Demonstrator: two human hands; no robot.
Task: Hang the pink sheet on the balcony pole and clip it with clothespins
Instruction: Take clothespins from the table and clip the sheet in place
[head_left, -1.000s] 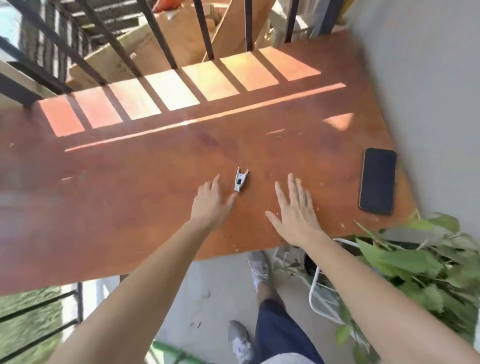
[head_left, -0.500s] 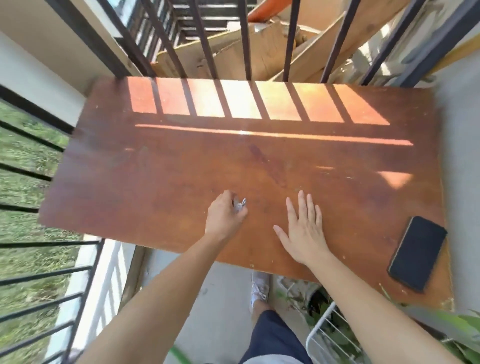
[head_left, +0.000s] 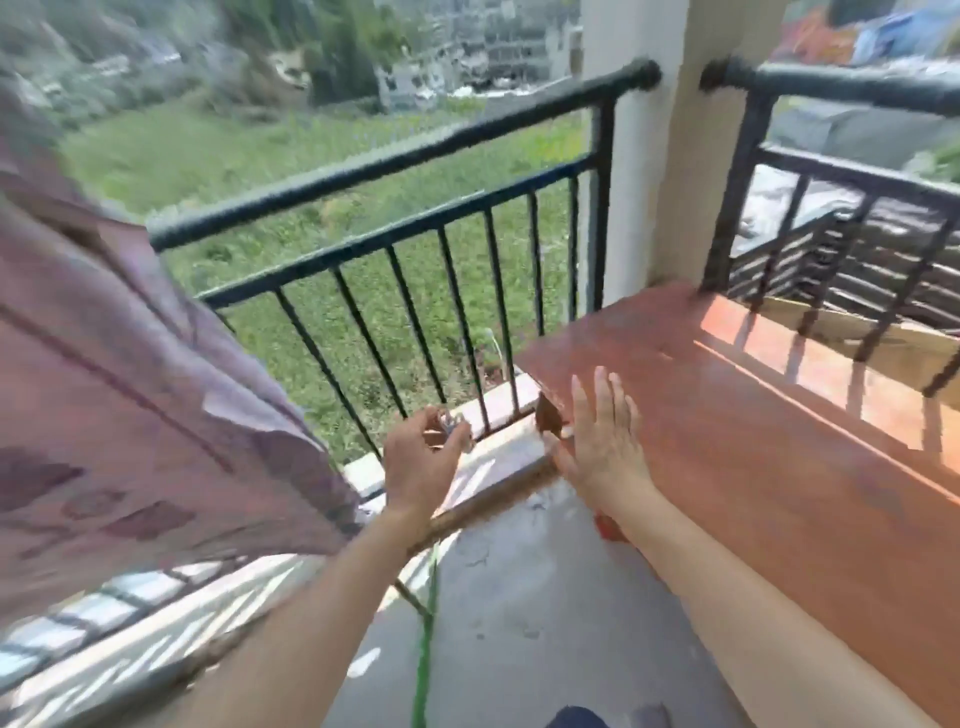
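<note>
The pink patterned sheet (head_left: 119, 395) hangs at the left of the view and covers that end of the black balcony rail (head_left: 374, 171). My left hand (head_left: 421, 467) is off the table, in front of the railing bars, and pinches a small metal clothespin (head_left: 449, 422) between thumb and fingers. My right hand (head_left: 602, 441) is flat with straight fingers at the near left corner of the reddish wooden table (head_left: 779, 467) and holds nothing. The picture is blurred by head movement.
A white pillar (head_left: 644, 156) stands between two railing sections. A green stick (head_left: 427, 639) leans up from the grey concrete floor (head_left: 519, 623). Sunlight stripes fall on the table's far side. Grass lies beyond the railing.
My left hand picked the clothespin off the table and carried it leftward off the table's edge. The view swung left, bringing the sheet and rail into sight. My right hand stays flat on the table.
</note>
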